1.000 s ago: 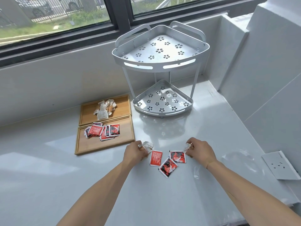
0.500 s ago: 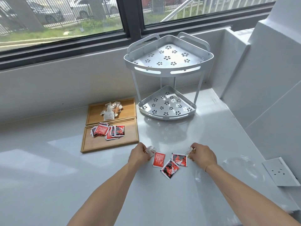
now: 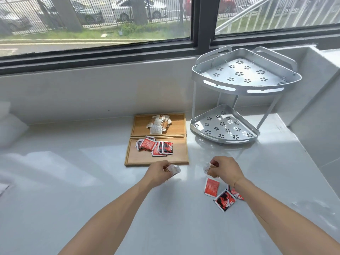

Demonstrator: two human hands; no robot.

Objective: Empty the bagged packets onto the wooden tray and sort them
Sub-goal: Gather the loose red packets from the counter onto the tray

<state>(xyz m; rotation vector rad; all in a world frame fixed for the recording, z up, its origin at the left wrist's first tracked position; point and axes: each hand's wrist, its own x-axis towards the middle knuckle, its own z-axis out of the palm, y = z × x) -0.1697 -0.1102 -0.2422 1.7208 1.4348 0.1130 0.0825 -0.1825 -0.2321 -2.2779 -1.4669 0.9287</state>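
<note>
Two wooden trays lie on the white counter. The far tray (image 3: 176, 126) holds a pile of white-and-brown packets (image 3: 158, 123). The near tray (image 3: 139, 159) holds a pile of red packets (image 3: 155, 147). My left hand (image 3: 158, 173) is shut on a white packet (image 3: 173, 170) just in front of the near tray. My right hand (image 3: 225, 171) is shut on a clear brown packet (image 3: 208, 168). Three red packets (image 3: 211, 186) lie loose on the counter under my right wrist.
A two-tier silver corner rack (image 3: 244, 83) stands at the back right beside the trays. A clear plastic bag (image 3: 312, 205) lies flat at the right. A white wall closes the right side. A folded white cloth (image 3: 9, 126) sits far left.
Both hands lifted off the loose red packets and moved toward the trays, each keeping its pale packet. The camera view swung left, so everything shifted right in frame.
</note>
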